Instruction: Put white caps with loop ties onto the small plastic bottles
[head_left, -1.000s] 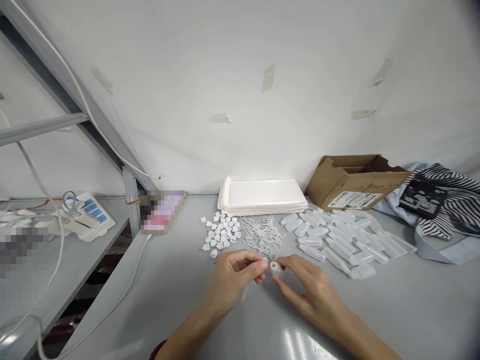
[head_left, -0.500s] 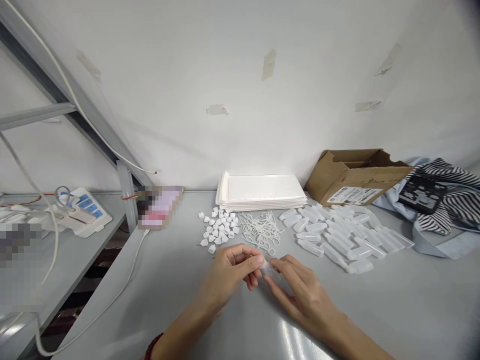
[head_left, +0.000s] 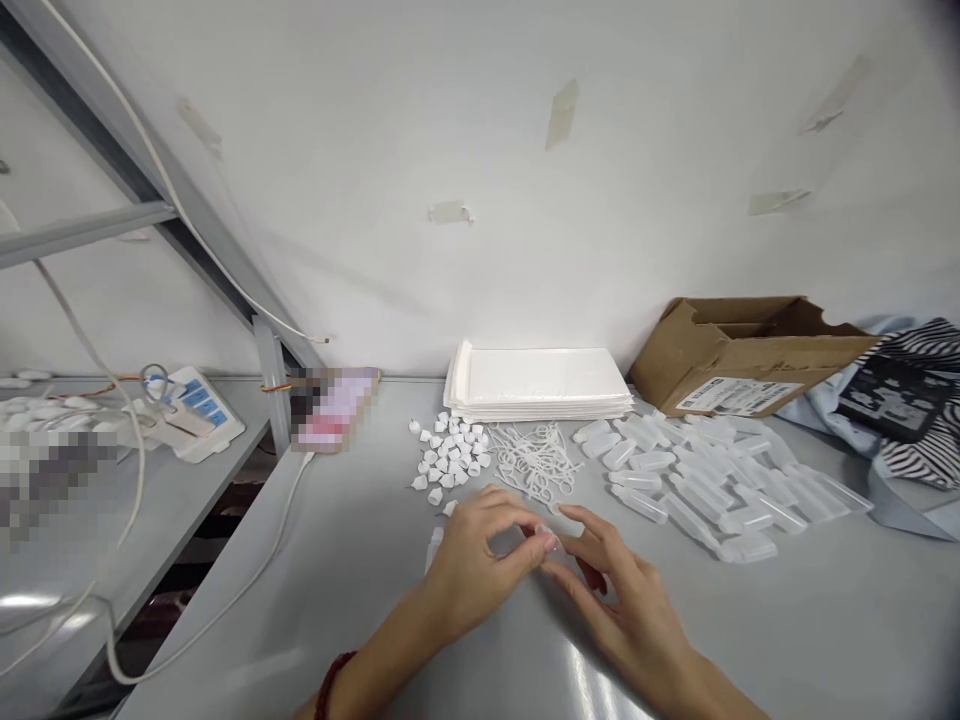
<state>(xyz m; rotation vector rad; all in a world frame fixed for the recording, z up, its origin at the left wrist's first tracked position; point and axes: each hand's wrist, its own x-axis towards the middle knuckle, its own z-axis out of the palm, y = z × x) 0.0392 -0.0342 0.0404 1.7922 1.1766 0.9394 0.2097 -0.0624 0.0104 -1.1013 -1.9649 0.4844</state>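
Note:
My left hand (head_left: 484, 560) is closed, thumb and forefinger pinching a small translucent plastic piece (head_left: 541, 531); the fingers hide most of it. Close by on the right, my right hand (head_left: 626, 590) has its thumb and fingers apart, with nothing visible between them. Partly behind my left hand lies a translucent bottle (head_left: 433, 550), a white cap (head_left: 450, 508) near its upper end. White needle-tip caps (head_left: 450, 455) lie heaped beyond my left hand. Beside them are thin white looped strips (head_left: 536, 460), and to the right spreads a pile of translucent squeeze bottles (head_left: 701, 475).
White padded envelopes (head_left: 547, 385) are stacked against the wall. An open cardboard box (head_left: 739, 360) stands at the back right, beside striped cloth (head_left: 919, 440). A blurred phone (head_left: 337, 410) with a cable (head_left: 289, 500) leans near a metal post (head_left: 271, 385) at the left.
The translucent bottle seen between both hands is no longer visible there. My right fingers have spread apart from it. The view has shifted, and a bottle now shows left of my left hand.

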